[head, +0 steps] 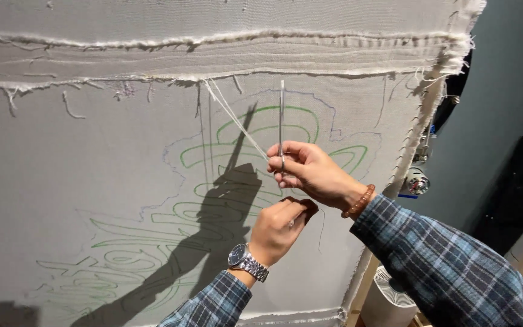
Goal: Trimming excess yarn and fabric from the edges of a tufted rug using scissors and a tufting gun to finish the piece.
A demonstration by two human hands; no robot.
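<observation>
In front of the stretched canvas (pixel 92 181) with green outlines, the right hand (pixel 313 172) pinches a thin upright metal threader (pixel 281 121) carrying white yarn (pixel 237 124), while the left hand (pixel 279 227) below, fingers curled, seemingly grips something small, so threading looks underway, calling for steadiness.

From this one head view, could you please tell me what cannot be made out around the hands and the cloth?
- Left hand: curled shut; whatever it pinches is hidden by its own fingers.
- Thin metal tool in the right hand: too slim to tell its kind.
- Stretched cloth: cut off by the left and top edges.
- Green drawing: partly covered by the hands' shadow.
- White cylinder: cut by the bottom edge.
</observation>
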